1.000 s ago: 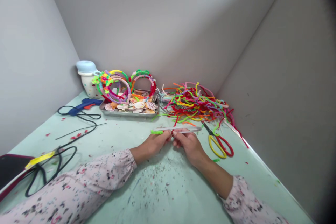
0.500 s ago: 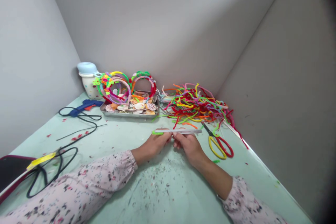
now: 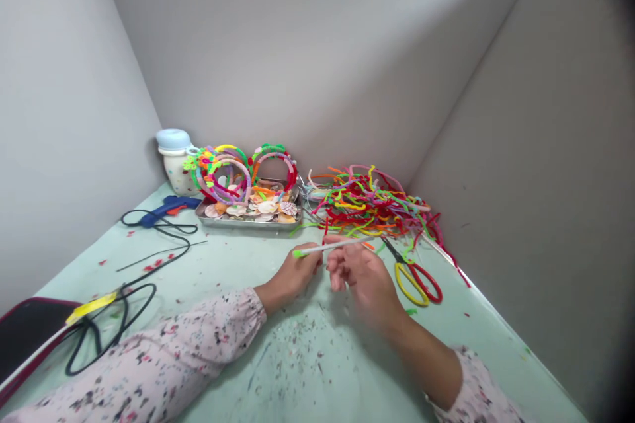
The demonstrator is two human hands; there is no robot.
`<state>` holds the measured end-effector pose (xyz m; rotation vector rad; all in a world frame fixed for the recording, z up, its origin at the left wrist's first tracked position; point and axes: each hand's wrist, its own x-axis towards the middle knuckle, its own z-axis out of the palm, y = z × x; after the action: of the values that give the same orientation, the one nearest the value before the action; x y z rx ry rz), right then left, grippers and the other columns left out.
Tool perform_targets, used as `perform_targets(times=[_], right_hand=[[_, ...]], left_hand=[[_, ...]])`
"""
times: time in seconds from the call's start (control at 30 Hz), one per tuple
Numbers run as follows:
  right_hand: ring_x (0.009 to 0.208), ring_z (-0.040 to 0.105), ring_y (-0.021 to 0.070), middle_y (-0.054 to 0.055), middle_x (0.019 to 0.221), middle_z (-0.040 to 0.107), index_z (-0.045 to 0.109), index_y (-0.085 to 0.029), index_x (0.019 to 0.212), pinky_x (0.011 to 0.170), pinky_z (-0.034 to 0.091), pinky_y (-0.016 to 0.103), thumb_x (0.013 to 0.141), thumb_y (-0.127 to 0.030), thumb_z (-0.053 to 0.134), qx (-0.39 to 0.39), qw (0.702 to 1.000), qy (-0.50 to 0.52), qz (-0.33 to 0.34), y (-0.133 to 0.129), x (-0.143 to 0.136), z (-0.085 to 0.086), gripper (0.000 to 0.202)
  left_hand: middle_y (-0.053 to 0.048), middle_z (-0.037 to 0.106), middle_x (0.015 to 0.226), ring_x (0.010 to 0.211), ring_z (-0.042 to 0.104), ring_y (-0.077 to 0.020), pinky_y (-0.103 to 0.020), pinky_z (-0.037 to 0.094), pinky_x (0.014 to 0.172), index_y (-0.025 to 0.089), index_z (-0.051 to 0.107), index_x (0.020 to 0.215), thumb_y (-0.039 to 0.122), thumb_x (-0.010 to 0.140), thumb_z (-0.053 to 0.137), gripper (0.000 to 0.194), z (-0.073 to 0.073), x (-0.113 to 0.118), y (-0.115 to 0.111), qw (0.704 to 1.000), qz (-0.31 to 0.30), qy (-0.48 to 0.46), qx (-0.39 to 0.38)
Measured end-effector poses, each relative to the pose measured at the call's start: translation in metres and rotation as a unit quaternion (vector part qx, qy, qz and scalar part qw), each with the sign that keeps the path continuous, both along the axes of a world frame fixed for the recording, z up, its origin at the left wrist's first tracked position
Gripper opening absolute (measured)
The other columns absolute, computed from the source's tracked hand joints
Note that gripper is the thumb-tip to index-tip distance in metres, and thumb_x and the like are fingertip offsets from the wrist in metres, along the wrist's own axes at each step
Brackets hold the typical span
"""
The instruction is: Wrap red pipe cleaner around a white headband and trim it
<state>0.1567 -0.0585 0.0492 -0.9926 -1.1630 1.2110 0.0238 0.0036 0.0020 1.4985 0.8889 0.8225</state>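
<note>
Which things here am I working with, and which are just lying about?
In use, or likely so:
pale band in left hand
red strand
fuzzy stems
scissors

Apparently lying about:
lidded cup
tray of shells
colourful hoops
blue tool
black cord

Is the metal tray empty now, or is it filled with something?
The metal tray is filled: shells cover most of its visible inside, with colourful hoops among them.

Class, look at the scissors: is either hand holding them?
No, the scissors lie on the table, to the right of both hands.
</note>
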Motion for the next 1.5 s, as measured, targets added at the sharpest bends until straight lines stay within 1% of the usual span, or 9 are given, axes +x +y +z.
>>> perform_targets(times=[0.17,0.27,0.4,0.47,0.6,0.8,0.93,1.3,1.5], right_hand=[[0.042,0.047,0.01,0.001,0.052,0.056,0.062,-0.017,0.065,0.044,0.036,0.022,0.084,-0.052,0.048,0.006,0.989,-0.146,-0.017,-0.012,-0.008,0.004,0.043],[0.043,0.049,0.011,-0.001,0.044,0.052,0.06,-0.018,0.057,0.049,0.038,0.022,0.087,-0.049,0.047,0.037,0.97,-0.237,-0.04,-0.016,-0.008,-0.002,0.045],[0.046,0.05,0.0117,-0.001,0.046,0.052,0.06,-0.018,0.057,0.05,0.038,0.023,0.089,-0.046,0.044,0.055,0.96,-0.274,-0.007,-0.017,-0.008,-0.006,0.045],[0.05,0.052,0.0123,-0.002,0.049,0.052,0.061,-0.019,0.059,0.055,0.039,0.023,0.09,-0.04,0.045,0.09,0.95,-0.298,0.026,-0.016,-0.008,-0.005,0.041],[0.056,0.052,0.0123,-0.002,0.056,0.055,0.061,-0.02,0.065,0.06,0.039,0.023,0.089,-0.029,0.045,0.137,0.932,-0.332,0.038,-0.01,-0.005,-0.007,0.031],[0.055,0.055,0.0135,0.0,0.075,0.062,0.061,-0.021,0.091,0.056,0.043,0.026,0.085,-0.035,0.049,0.041,0.966,-0.246,-0.072,0.012,0.008,-0.029,0.019],[0.058,0.055,0.0142,0.001,0.078,0.061,0.054,-0.021,0.092,0.056,0.045,0.027,0.077,-0.036,0.061,0.02,0.977,-0.174,-0.121,0.023,0.017,-0.037,0.022],[0.059,0.052,0.0146,0.0,0.069,0.058,0.057,-0.021,0.086,0.055,0.042,0.025,0.079,-0.037,0.06,0.031,0.985,-0.155,-0.069,0.021,0.013,-0.047,0.018],[0.065,0.054,0.0152,0.003,0.086,0.061,0.056,-0.022,0.092,0.058,0.044,0.025,0.08,-0.036,0.057,0.058,0.981,-0.16,-0.097,0.014,0.014,-0.043,0.018]], left_hand=[[0.002,0.042,0.058,0.059,0.041,-0.0122,-0.025,0.034,0.057,0.018,0.042,0.061,0.047,0.081,0.047,0.036,-0.003,-0.001,-0.002,0.993,-0.011,-0.036,0.111],[0.003,0.037,0.058,0.058,0.036,-0.0109,-0.024,0.033,0.057,0.018,0.035,0.057,0.044,0.081,0.045,0.036,-0.001,-0.002,-0.001,0.99,-0.028,-0.029,0.136],[0.003,0.036,0.059,0.059,0.033,-0.0108,-0.023,0.03,0.055,0.018,0.035,0.056,0.04,0.079,0.044,0.033,0.007,-0.004,-0.001,0.988,-0.025,0.001,0.15],[0.003,0.039,0.059,0.06,0.036,-0.0112,-0.023,0.029,0.055,0.017,0.038,0.056,0.038,0.078,0.043,0.03,0.007,-0.003,0.0,0.992,-0.005,0.003,0.126],[0.005,0.038,0.049,0.048,0.034,-0.0098,-0.023,0.026,0.046,0.018,0.043,0.06,0.038,0.078,0.039,0.028,0.001,0.001,0.005,0.997,0.042,-0.028,-0.056],[0.007,0.036,0.045,0.039,0.027,-0.0065,-0.021,0.019,0.041,0.017,0.045,0.06,0.045,0.075,0.043,0.032,-0.004,0.002,0.01,0.986,0.036,-0.08,-0.14],[0.006,0.036,0.045,0.038,0.026,-0.006,-0.022,0.017,0.04,0.017,0.045,0.059,0.044,0.074,0.045,0.031,-0.001,0.001,0.009,0.982,0.025,-0.084,-0.168],[0.003,0.036,0.046,0.045,0.03,-0.0086,-0.024,0.022,0.045,0.017,0.043,0.052,0.034,0.078,0.042,0.031,0.003,-0.001,0.007,0.998,-0.045,-0.043,-0.026],[0.005,0.032,0.043,0.042,0.028,-0.008,-0.024,0.02,0.045,0.017,0.04,0.05,0.033,0.076,0.042,0.031,0.001,0.002,0.009,0.997,-0.032,-0.038,-0.05]])
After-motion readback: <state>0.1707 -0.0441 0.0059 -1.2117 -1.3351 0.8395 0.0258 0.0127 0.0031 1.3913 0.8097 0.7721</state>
